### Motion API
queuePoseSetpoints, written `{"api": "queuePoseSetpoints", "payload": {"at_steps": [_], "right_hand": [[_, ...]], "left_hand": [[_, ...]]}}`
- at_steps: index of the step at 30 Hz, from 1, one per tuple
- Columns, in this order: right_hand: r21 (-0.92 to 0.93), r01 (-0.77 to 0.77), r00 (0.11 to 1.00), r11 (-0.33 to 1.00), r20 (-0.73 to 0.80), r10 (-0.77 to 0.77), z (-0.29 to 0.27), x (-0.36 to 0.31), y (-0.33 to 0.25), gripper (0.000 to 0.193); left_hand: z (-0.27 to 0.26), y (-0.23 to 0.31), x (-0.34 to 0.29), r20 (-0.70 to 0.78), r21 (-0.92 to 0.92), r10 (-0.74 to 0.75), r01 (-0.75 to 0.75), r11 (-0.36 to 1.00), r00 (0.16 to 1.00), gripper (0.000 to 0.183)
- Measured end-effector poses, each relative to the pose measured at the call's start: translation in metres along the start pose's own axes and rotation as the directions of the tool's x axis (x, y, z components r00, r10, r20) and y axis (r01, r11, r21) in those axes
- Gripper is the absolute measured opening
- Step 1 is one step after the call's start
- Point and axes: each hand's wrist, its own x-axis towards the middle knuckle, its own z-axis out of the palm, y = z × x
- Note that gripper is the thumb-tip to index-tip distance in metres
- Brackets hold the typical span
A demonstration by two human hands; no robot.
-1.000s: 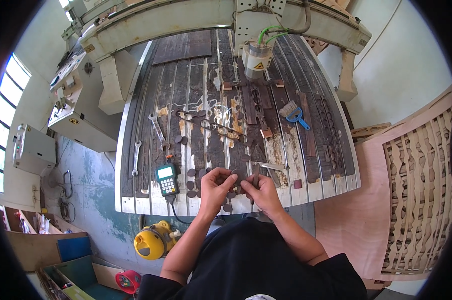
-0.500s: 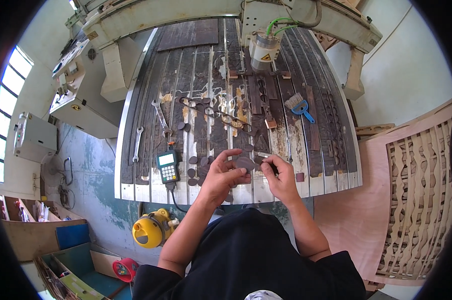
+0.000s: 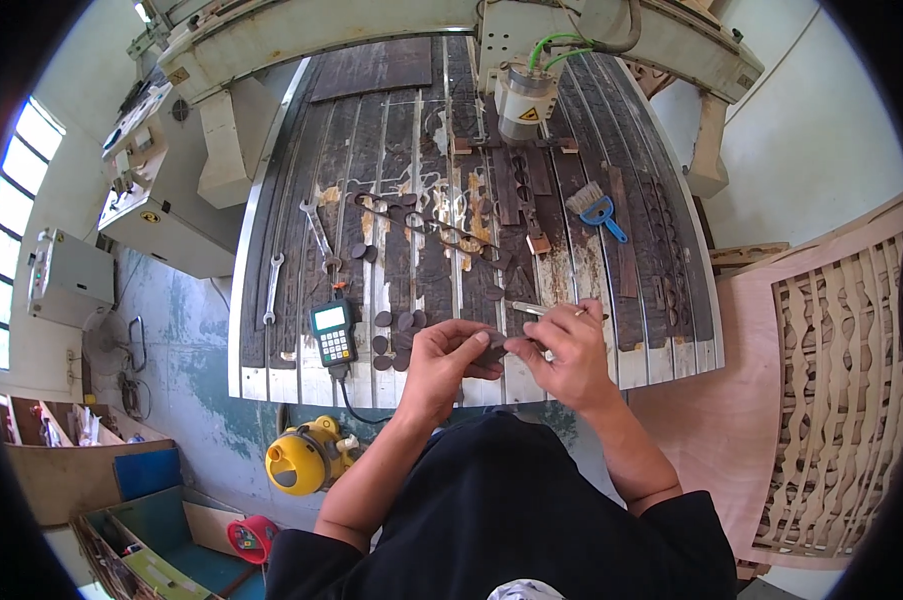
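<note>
Near the front edge of the machine bed, my left hand (image 3: 439, 368) is closed on a dark brown wooden disc (image 3: 494, 343), thumb on its near side. My right hand (image 3: 574, 362) meets it from the right, thumb and fingertips at the disc's edge. A slim, pale metal tool (image 3: 527, 308) sticks out to the left from between my right fingers; its exact kind I cannot make out. More dark discs (image 3: 382, 319) lie on the bed just left of my hands, some partly hidden behind my left hand.
A handheld keypad controller (image 3: 332, 334) with a cable rests at the front left, two wrenches (image 3: 273, 290) beyond it. Farther right lie a blue-handled brush (image 3: 599, 212) and cut wooden strips (image 3: 626, 240). The machine's spindle (image 3: 524, 105) hangs over the bed's far half. A yellow vacuum (image 3: 298, 460) stands on the floor.
My right hand has turned and lifted its fingers, and its thumb has come in against the disc. The left fingers have curled further round the disc.
</note>
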Motion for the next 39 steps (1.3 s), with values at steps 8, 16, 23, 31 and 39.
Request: {"api": "queuePoseSetpoints", "payload": {"at_steps": [8, 16, 23, 31, 39], "right_hand": [[-0.045, -0.049, 0.996, 0.998, -0.08, 0.045, 0.003, 0.002, 0.008, 0.025], [0.029, 0.065, 0.998, 0.997, -0.016, -0.064, -0.001, 0.0, -0.007, 0.024], [0.059, -0.476, 0.879, 0.877, 0.062, 0.473, 0.035, -0.035, 0.076, 0.032], [0.016, -0.692, 0.683, 0.721, 0.338, 0.648, 0.097, -0.117, 0.078, 0.032], [-0.048, -0.797, 0.552, 0.602, 0.348, 0.758, 0.13, -0.179, 0.076, 0.031]], "left_hand": [[0.002, -0.004, 0.002, -0.033, -0.008, 0.066, -0.066, 0.998, 0.997, 0.018], [-0.002, -0.006, 0.002, 0.046, -0.138, -0.014, 0.02, 0.99, 0.999, 0.018], [-0.038, -0.025, 0.014, -0.113, 0.127, 0.041, -0.026, 0.992, 0.993, 0.015], [-0.198, -0.135, 0.051, -0.447, 0.621, 0.234, 0.111, 0.776, 0.864, 0.023], [-0.19, -0.126, 0.093, -0.272, 0.812, 0.351, 0.018, 0.583, 0.896, 0.02]]}}
